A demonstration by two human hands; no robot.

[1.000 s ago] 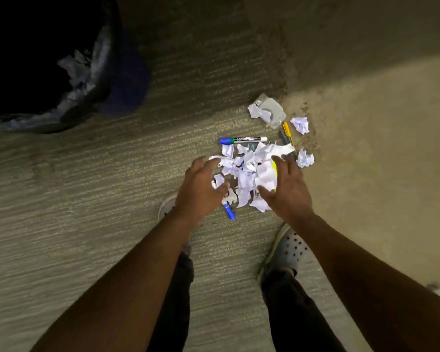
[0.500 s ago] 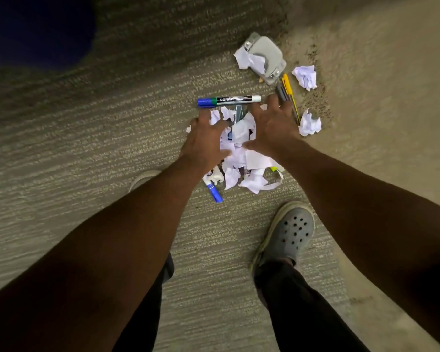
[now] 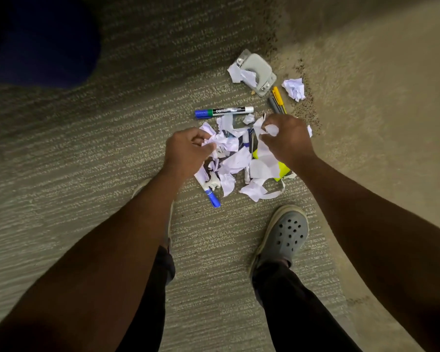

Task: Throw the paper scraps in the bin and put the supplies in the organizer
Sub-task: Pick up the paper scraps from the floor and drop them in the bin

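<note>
Step in hand, as I judge it: gathering paper scraps off the carpet (image 3: pixel 87 199) for the bin; no supply sorted yet.

Far left, a dark blue rounded shape (image 3: pixel 48 41) at the upper left corner of view. Possibly the bin; cannot tell.

Left hand (image 3: pixel 186 154): fingers curled round a crumple of white scrap at the left edge of the paper scraps pile (image 3: pixel 239 161).

Below it, a blue-capped marker (image 3: pixel 211 195) pokes out of the pile, cap toward the person, long axis slanting down and right.

Above the pile, whiteboard marker (image 3: pixel 224 111), apart from it; long axis left-right, blue cap pointing left.

Hole punch (image 3: pixel 255 72) beyond, a scrap draped on it.

Right hand (image 3: pixel 287 138): pinching a small white wad between thumb and fingers, at the pile's right edge.

Yellow sticky pad (image 3: pixel 281 170) part-buried just under that wrist.

Two pens (image 3: pixel 277 101), one grey, one yellow, side by side, long axes running away from the person and slightly left, just beside the punch.

Loose paper ball (image 3: pixel 295 88), rightmost, at the carpet's edge.

Next move calls for closing both handfuls without dragging markers along, then carrying them to the bin. Organizer not in view.
</note>
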